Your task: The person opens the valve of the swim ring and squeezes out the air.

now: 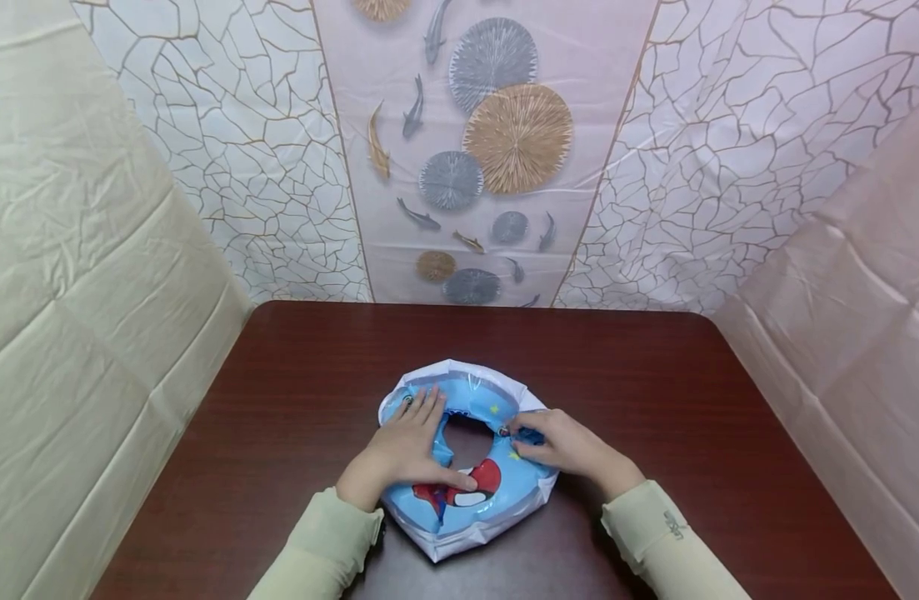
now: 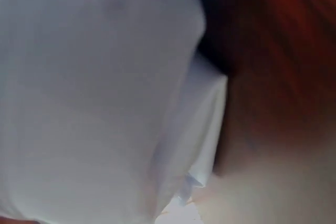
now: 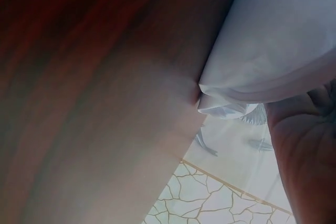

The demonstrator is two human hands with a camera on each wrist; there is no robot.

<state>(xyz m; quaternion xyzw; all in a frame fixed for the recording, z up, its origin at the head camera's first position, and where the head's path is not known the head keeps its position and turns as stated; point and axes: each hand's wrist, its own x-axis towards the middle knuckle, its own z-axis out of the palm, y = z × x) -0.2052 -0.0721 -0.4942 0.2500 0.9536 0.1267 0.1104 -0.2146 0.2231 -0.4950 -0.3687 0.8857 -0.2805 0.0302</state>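
A light-blue and white inflatable swim ring [image 1: 470, 390] lies partly puffed up on the table, its outer seam creased and its hole toward the middle. Red cartoon print and yellow stars show on its upper face. My left hand [image 1: 407, 450] rests on the ring's left side, fingers spread and straight, thumb reaching across the red print. At the right inner edge, my right hand [image 1: 560, 442] pinches the blue film with thumb and fingers, beside a small dark round mark. Both wrist views show mostly the ring's pale underside [image 2: 94, 98]; in the right one, part of the right hand [image 3: 310, 145] shows.
The dark red-brown table [image 1: 317, 358] has rounded far corners. A patterned cloth [image 1: 459, 250] with fish and discs hangs behind it, and beige cloth walls [image 1: 92, 333] stand on both sides. A small dark object [image 1: 379, 533] peeks out beside the left cuff.
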